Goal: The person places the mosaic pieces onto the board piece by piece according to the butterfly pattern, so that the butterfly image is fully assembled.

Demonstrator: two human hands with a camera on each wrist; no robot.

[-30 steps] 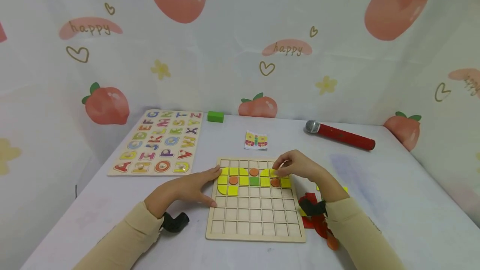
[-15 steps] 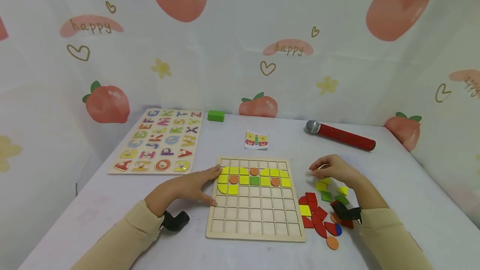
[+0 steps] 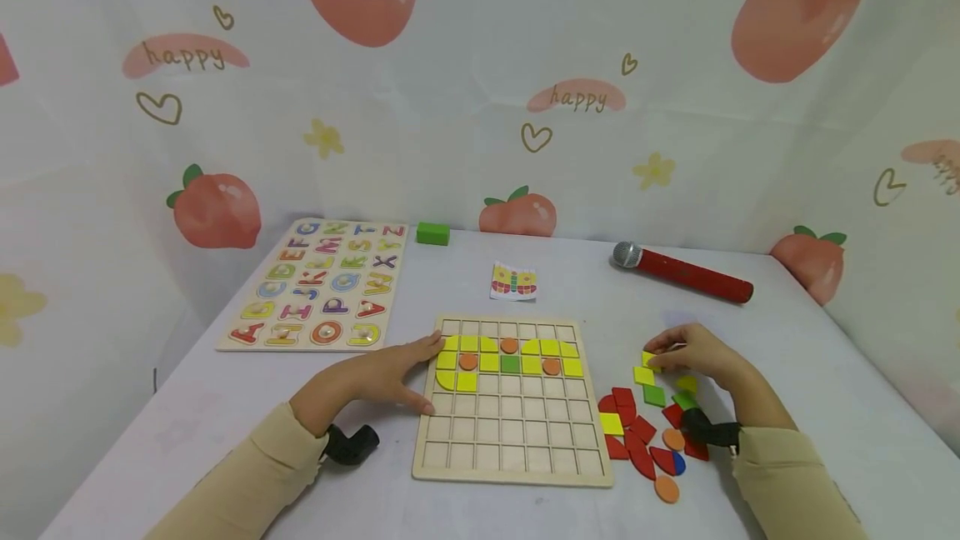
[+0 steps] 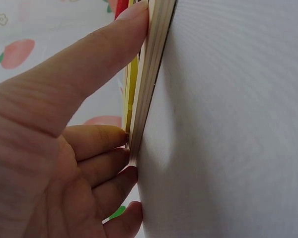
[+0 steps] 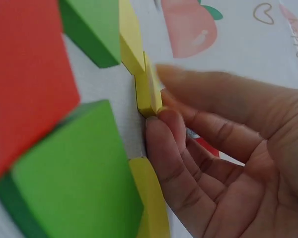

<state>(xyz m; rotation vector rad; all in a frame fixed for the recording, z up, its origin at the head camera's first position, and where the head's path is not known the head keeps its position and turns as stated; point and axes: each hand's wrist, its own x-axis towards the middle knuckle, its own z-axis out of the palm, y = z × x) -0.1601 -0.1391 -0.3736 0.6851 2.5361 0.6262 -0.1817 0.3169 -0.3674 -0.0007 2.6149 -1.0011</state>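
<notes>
My left hand (image 3: 390,373) rests along the left edge of a wooden grid board (image 3: 506,440), thumb and fingers spread and touching its side. In the left wrist view the board's edge (image 4: 148,89) stands against the fingertips. Yellow tiles, orange discs and a green square tile (image 3: 510,364) fill cells in the board's upper rows. To the right of the board, my right hand (image 3: 701,354) pinches a yellow tile (image 5: 145,91) between thumb and fingertips, low over the table. Another yellow square tile (image 3: 643,376) lies just in front of it.
Red, green, yellow and orange pieces lie loose by the board's right side, including a red tile (image 3: 642,429). Behind are a butterfly pattern card (image 3: 513,282), a red microphone (image 3: 686,273), a green block (image 3: 432,233) and an alphabet board (image 3: 311,298).
My right hand has left the board's upper right, moved right to the loose pieces and come down on a yellow tile. My left hand stays at the board's edge.
</notes>
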